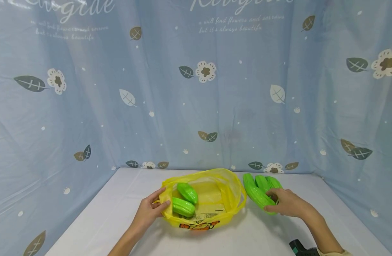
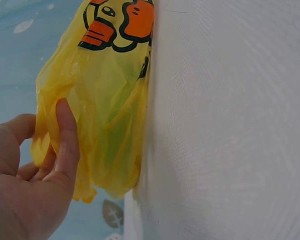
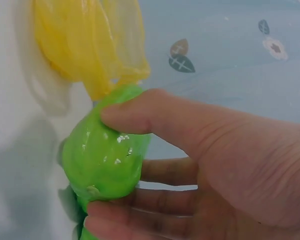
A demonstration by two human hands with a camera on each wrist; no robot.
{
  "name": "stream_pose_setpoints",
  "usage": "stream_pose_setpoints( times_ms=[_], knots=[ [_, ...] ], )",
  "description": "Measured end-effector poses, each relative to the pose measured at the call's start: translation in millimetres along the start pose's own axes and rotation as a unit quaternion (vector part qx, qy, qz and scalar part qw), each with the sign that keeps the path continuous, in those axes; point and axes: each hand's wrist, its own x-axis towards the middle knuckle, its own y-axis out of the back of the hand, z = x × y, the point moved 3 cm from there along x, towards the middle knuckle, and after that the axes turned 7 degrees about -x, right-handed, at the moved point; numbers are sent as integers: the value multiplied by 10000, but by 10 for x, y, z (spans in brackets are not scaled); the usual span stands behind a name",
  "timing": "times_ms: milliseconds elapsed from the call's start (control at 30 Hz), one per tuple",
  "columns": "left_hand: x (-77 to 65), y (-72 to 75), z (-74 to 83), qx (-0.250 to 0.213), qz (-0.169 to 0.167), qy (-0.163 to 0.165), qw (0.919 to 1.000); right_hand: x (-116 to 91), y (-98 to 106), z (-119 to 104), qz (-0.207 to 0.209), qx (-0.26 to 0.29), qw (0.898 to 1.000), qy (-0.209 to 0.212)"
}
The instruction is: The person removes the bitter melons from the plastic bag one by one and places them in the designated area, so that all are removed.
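Note:
A yellow plastic bag (image 1: 226, 217) with an orange cartoon print lies on its side, mouth wide. My left hand (image 1: 149, 209) pinches its left edge between thumb and fingers; the left wrist view shows the thin plastic (image 2: 65, 85) bunched there. Two glossy green ridged gourds (image 1: 187, 193) lie inside. To the bag's right, my right hand (image 1: 290, 202) grips the near end of a long green gourd (image 1: 256, 193). The right wrist view has the thumb across the gourd's (image 3: 102, 160) upper side and fingers along the other. Two more gourds (image 1: 262, 183) lie just behind it, partly hidden.
Everything rests on a white tabletop (image 1: 112, 217). A blue curtain (image 1: 234, 117) with leaves and flowers walls the back and both sides. Near the right forearm is a black device (image 1: 299, 248) at the frame's lower edge.

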Motion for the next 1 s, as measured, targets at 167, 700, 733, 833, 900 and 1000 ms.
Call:
stream_pose_setpoints(
  times_ms=[167, 700, 733, 833, 900, 1000],
  knots=[
    [2, 7, -12, -47, 30, 80, 10000, 10, -16, 13, -144, 128, 9996, -191],
    [-2, 8, 1, -68, 34, 121, 9999, -5, -98, 39, -656, 413, 9966, -296],
    [-1, 8, -1, -62, 34, 120, 9999, -3, -104, 39, -681, 422, 9963, -319],
    [-2, 7, -4, -74, 32, 114, 9999, -2, -122, 35, -742, 423, 9956, -387],
    [-2, 6, -7, -91, 27, 114, 9999, -4, -134, 34, -760, 354, 9955, -450],
    [0, 3, -6, -109, 18, 118, 9999, -12, -143, 23, -795, 216, 9949, -588]
  ],
)
